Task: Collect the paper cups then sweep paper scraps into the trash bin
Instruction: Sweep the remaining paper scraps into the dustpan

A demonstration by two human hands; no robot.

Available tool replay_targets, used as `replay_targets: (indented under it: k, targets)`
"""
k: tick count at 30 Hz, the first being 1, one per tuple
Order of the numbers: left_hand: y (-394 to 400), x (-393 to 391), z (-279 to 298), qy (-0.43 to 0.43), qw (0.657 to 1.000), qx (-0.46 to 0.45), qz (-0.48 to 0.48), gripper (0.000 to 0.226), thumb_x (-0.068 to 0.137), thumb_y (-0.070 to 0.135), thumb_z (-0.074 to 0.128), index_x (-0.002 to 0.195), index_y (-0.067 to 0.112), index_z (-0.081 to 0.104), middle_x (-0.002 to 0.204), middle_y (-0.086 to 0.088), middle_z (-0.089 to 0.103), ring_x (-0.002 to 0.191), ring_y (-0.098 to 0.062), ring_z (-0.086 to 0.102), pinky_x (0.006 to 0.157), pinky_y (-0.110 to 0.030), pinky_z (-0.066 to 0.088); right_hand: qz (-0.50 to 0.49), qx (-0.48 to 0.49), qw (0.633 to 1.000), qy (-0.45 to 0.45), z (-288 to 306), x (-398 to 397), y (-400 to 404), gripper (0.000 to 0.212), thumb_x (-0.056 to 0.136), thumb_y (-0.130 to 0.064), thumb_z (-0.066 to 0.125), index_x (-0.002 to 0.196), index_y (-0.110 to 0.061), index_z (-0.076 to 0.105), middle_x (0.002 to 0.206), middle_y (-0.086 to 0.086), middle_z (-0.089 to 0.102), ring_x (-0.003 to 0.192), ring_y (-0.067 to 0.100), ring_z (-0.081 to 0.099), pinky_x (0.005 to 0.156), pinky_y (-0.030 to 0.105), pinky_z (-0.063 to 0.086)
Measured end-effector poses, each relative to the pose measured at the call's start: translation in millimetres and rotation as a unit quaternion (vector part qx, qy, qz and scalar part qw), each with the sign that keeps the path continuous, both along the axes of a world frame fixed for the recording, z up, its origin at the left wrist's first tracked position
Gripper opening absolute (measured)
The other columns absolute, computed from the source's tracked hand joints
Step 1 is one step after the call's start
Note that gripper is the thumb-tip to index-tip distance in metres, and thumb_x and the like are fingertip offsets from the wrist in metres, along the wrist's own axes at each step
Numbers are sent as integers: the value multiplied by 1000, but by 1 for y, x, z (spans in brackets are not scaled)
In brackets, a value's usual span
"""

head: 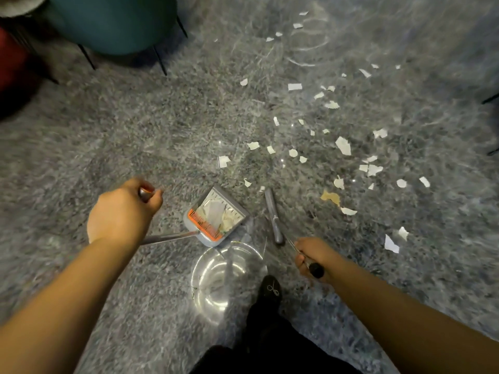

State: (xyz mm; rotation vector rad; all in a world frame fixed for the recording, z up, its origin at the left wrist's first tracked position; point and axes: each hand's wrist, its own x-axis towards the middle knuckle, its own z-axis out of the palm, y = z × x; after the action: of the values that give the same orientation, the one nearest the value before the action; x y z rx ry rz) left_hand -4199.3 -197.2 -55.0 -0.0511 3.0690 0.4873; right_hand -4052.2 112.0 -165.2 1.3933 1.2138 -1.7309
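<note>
Paper scraps lay scattered over the grey mottled floor, thickest to the right and ahead, thinning toward the far edge; one tan scrap lay among the white ones. The grey dustpan with its orange lip sat on the floor just ahead of the person, already holding white paper. Its long metal handle ran back to the left hand, whose fingers were curled round the handle's top. The broom head, a narrow grey bar, lay on the floor just right of the dustpan. The right hand gripped the broom's thin shaft, fingers wrapped round it near a black end cap. A clear, glossy round bin stood just behind the dustpan, between the two arms; what it held could not be told. One black shoe stood beside it.

Room: a teal chair on thin dark legs at upper left, something red at the left edge. Floor shiny, with glare. No readable writing; a small white mark on the shoe, illegible.
</note>
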Motion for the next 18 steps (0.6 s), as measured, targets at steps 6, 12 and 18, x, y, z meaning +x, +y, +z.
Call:
replay_targets:
  k: [6,12,18]
  targets:
    - [-13,-33,7,8,998,-1,61,22,85,50,64,90,28,67,82,-5,72,78,-33,65,59,-31,44,41,-13,999,-1,-10,-81,-5,23,103,-12,31,87,-14,48,57,6,40,34,11,34,33,15,27]
    - [-28,-78,3,21,997,-8,74,23,85,52,63,89,29,67,80,-1,71,77,-32,65,59,-30,43,1,-72,997,11,-13,-166,-6,20,104,-17,28,88,-18,42,58,0,36,30,6,37,32,12,27]
    - [-44,-138,-4,20,998,-1,66,23,84,50,65,88,28,67,80,-7,71,81,-35,65,61,-31,42,21,-28,999,22,8,-227,-9,23,103,-15,29,87,-20,45,57,1,38,30,6,37,34,11,28]
